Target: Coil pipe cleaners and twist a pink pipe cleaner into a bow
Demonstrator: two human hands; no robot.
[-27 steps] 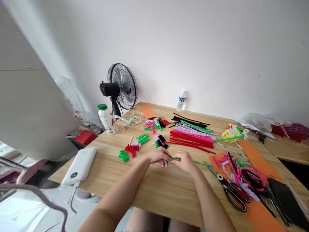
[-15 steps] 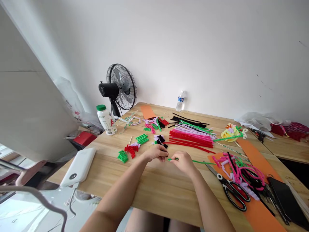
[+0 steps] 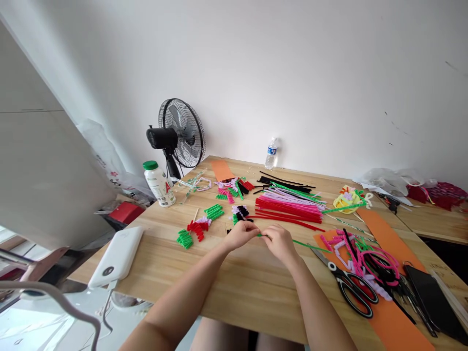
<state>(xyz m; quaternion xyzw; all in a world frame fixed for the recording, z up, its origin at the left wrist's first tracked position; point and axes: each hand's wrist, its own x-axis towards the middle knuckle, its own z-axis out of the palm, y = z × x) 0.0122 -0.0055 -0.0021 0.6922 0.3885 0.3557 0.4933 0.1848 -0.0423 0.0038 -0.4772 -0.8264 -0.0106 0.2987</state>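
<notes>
Both my hands meet over the middle of the wooden table [image 3: 237,287]. My left hand [image 3: 242,233] and my right hand [image 3: 279,242] pinch a thin green pipe cleaner [image 3: 310,244], whose free end trails right toward the scissors [image 3: 350,285]. Just beyond my fingers lie small coiled pieces: black and lilac ones [image 3: 240,213], green ones [image 3: 214,211], red ones [image 3: 197,227] and more green ones [image 3: 185,239]. A bundle of long red, pink and green pipe cleaners [image 3: 288,207] lies further back.
A white power bank [image 3: 116,254] sits near the left edge. A green-capped bottle [image 3: 157,183] and a black fan [image 3: 177,136] stand at the back left, a water bottle [image 3: 271,153] by the wall. Orange sheets [image 3: 387,312], tangled pink pieces [image 3: 373,258] and a dark phone [image 3: 429,297] fill the right.
My hands stayed together on the green pipe cleaner, fingers working at its left end. The camera view shifted slightly; the hands sit a little further back on the table.
</notes>
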